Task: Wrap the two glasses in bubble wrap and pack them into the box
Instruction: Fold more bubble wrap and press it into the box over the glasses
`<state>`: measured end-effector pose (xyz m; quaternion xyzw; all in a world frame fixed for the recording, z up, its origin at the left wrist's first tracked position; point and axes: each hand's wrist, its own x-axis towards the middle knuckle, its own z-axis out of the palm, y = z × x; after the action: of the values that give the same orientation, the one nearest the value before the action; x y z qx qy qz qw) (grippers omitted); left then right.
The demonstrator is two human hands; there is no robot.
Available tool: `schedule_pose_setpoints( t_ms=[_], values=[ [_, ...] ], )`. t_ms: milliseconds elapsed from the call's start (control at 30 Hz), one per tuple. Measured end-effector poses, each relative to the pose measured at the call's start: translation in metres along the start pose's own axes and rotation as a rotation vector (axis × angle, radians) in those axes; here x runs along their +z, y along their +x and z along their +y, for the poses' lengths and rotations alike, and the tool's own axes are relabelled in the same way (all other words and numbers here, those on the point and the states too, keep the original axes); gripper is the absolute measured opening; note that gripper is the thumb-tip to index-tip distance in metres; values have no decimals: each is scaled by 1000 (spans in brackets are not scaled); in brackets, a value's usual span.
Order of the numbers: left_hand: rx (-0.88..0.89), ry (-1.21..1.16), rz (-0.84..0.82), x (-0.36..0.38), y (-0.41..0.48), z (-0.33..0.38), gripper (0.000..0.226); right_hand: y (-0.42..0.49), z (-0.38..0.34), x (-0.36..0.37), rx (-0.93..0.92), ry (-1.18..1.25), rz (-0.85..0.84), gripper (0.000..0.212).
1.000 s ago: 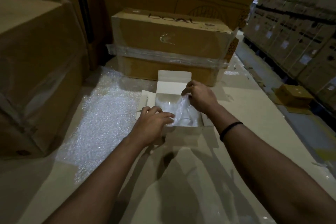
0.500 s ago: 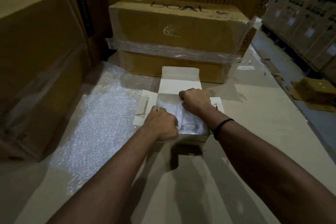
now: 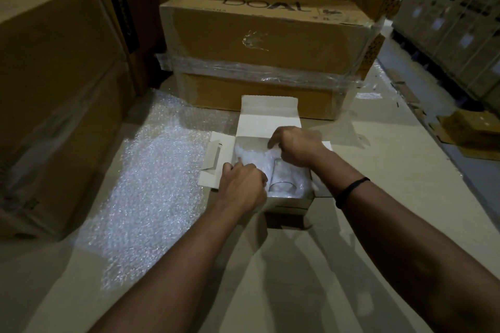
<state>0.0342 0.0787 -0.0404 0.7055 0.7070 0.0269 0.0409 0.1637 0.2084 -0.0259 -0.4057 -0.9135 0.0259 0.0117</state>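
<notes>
A small white box stands open in front of me, its lid flap tilted up at the back. Inside lies a clear glass on its side in bubble wrap. My left hand is at the box's near left corner, its curled fingers gripping the wrap beside the glass. My right hand reaches in from the right, fingers curled down and pinching the wrap at the far side. A second glass cannot be made out.
A loose bubble wrap sheet lies flat to the left of the box. A large brown carton bound with clear film stands just behind it. A taller carton blocks the left. Stacked boxes line the far right.
Both hands stay in the box. My left hand has slid a little to the left, so the glass on its side shows more between the hands. The view has tilted slightly.
</notes>
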Motion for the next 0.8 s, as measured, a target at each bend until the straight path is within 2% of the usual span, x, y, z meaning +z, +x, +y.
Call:
schedule_pose_setpoints(
  t_ms=[133,233,367,400,500,600,733,800],
  values=[
    [65,-20,-67,-1,-3,-1,37,3,-4,8,-28,-14,-253,46],
    [98,-28,-103,-6,-6,-4,39,5,-5,2,-3,-7,-359,49],
    [85,-145,164,-6,-21,-13,49,-2,-5,-21,120,99,-289,34],
    [87,-138,154,-6,-24,-14,49,-3,-4,-23,156,138,-304,38],
    [96,-30,-18,-4,-28,-10,47,-4,-9,-16,265,263,-411,65],
    [74,-16,-135,-5,-21,0,45,1,-13,-12,325,312,-428,76],
    [37,-87,-225,-3,-15,4,51,4,-13,-23,266,296,-408,81],
    [25,-101,-162,-2,-17,2,52,2,-13,-26,196,316,-360,82]
  ],
)
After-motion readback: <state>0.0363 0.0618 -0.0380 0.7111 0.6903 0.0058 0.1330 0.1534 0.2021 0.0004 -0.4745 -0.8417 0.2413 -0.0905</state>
